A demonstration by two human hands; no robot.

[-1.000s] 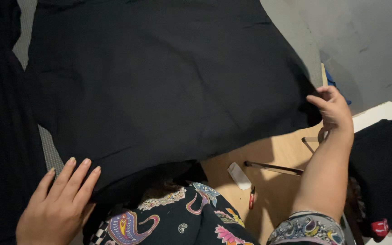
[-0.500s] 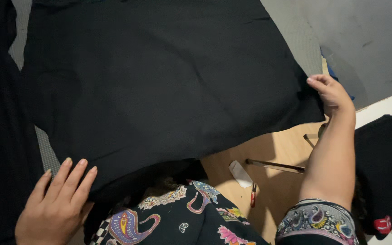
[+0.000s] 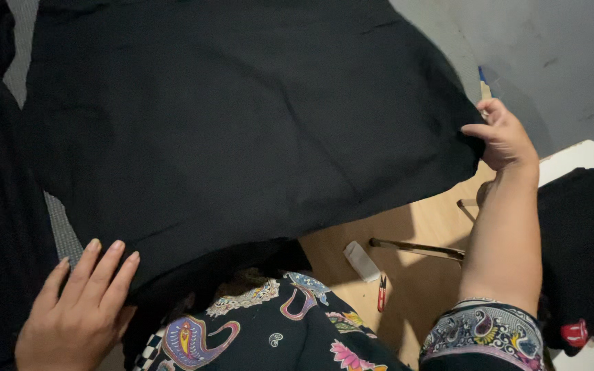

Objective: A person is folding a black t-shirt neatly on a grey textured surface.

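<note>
Head view: a large black cloth (image 3: 242,124) lay spread over most of the wooden table (image 3: 427,227), covering the upper and middle field from the left edge to near the right. The right hand (image 3: 507,137) was at the cloth's right edge, fingers curled and pinched onto that edge, which was lifted slightly off the table there. The left hand (image 3: 80,309) lay flat at lower left, fingers extended and spread, palm down on the cloth's near edge; it pressed rather than gripped. Below the cloth's lower right border the bare table showed. On it lay a small white block (image 3: 362,261), and just beside that a small red-handled snipper (image 3: 382,294). A thin dark rod (image 3: 417,247) lay across the table near the right forearm, partly hidden by it. A pencil-like stick with a blue tip (image 3: 482,82) protruded past the cloth just above the right hand. A second pile of dark fabric (image 3: 586,240) sat at the far right, with a red patch near its lower edge. The person's patterned garment (image 3: 276,336) filled the lower centre.
</note>
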